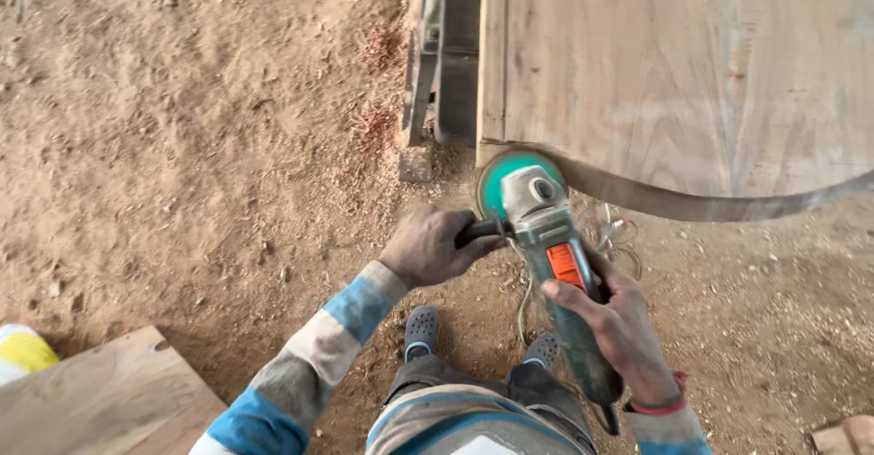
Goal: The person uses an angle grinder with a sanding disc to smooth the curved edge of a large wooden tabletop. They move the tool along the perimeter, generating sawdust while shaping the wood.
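Both hands grip the grinder [546, 237]: left hand [428, 247] clenched on the side handle, right hand [619, 323] wrapped around the body. Its green disc [501, 182] meets the curved edge of the wooden panel [674, 82]. Sanding appears underway; continuing would require steady travel along the curve.

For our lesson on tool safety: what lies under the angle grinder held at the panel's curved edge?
Under the angle grinder lie sawdust-covered ground, a tangled cable and the person's two dark clogs. The ground directly beneath the tool's body and both hands is covered.
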